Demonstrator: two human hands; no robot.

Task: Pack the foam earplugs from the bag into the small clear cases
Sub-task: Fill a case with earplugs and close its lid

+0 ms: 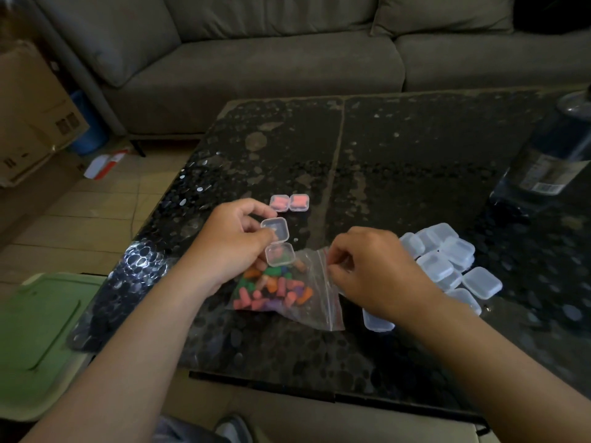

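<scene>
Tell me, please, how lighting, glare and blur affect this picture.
Head view: dim overall, darkest at the corners; white glare speckles the glossy table at its left edge; the right hand, pinching the bag, looks slightly motion-blurred; the clear case in the left hand looks sharper.

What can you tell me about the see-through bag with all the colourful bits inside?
The small clear plastic zip bag lies slightly crumpled on the dark speckled table, its red-lined zip edge toward the right. Inside are pink, orange, green and purple foam earplugs. The right hand pinches that zip edge. The left hand holds an open small clear case just over its far left corner.
</scene>
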